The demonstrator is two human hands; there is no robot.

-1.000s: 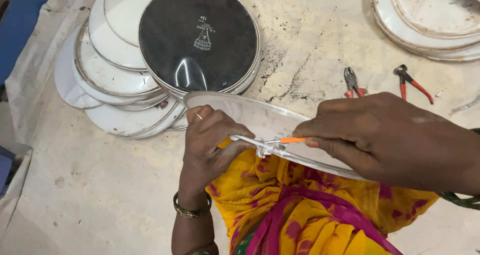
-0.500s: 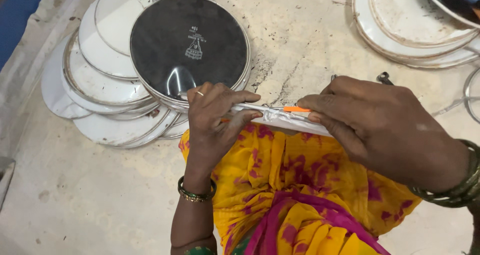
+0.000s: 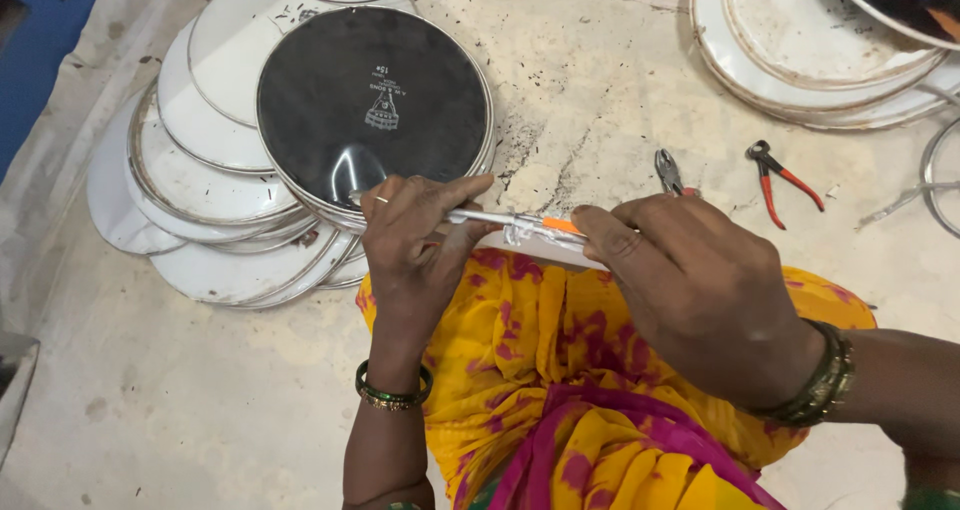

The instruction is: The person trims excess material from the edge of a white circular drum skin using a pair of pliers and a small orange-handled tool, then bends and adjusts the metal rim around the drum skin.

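Over lap, both hands (image 3: 560, 270) hold drumhead rim (image 3: 500, 220)

Both hands (image 3: 415, 240) (image 3: 690, 290) grip drumhead hoop (image 3: 500, 220); pliers (image 3: 780, 180) beside.

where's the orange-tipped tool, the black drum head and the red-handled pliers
orange-tipped tool (image 3: 560, 226): head view, on its orange part between the two hands
black drum head (image 3: 372, 105): head view, middle of its dark face
red-handled pliers (image 3: 781, 179): head view, on the red handles

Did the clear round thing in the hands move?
Yes. The hoop has tipped from showing its open face to edge-on, and now lies closer to the black disc.
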